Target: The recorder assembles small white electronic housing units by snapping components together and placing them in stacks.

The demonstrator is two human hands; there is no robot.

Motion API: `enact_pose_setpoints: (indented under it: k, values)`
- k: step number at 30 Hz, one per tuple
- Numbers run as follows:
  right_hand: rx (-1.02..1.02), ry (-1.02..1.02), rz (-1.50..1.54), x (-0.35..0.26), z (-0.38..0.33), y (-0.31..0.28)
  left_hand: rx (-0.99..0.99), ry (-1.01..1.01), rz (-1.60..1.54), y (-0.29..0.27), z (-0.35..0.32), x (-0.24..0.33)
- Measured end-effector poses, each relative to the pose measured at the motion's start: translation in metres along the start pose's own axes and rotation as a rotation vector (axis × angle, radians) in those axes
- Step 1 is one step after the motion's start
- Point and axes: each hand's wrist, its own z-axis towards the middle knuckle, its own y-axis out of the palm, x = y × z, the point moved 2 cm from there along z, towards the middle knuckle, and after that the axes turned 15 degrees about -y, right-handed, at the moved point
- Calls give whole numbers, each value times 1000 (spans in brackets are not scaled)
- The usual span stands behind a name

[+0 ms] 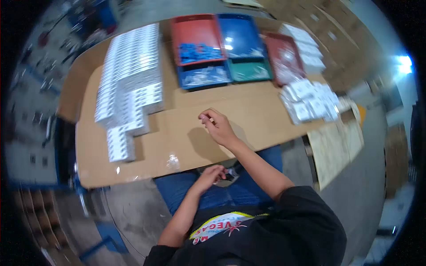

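Note:
My right hand [218, 127] is over the middle of the cardboard-covered table [177, 119], its fingers curled in toward the thumb. Whatever it may hold is hidden or too small to make out. Lower down, my left hand [210, 177] is above my lap by the table's near edge, with bent fingers. A small dark and whitish patch shows beside its fingertips; I cannot tell whether that hand grips anything. A small clear plastic piece [173, 162] lies on the cardboard near the front edge.
Stacked white boxlike pieces [133, 80] fill the table's left. At the back are red [195, 31], blue [239, 33], green [250, 71] and dark red trays [284, 57], some holding small parts. White pieces in clear bags [308, 102] lie at right, beside a wooden pallet [335, 146].

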Motion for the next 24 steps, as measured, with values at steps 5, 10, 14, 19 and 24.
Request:
enact_pose_setpoints:
  k: [5, 10, 14, 19, 24]
  values:
    - [244, 196, 83, 31, -67, -110, -75, -65, 143, 21, 8, 16]
    - [408, 335, -139, 65, -128, -185, -62, -183, 225, 23, 20, 14]
    - [510, 291, -502, 60, -139, -242, -64, -224, 247, 20, 27, 15]
    - [566, 75, -1074, 78, -147, -303, -22, -336, 213, 20, 28, 20]
    - [501, 112, -1081, 110, -153, -321, -3, -381, 210, 16, 32, 21]
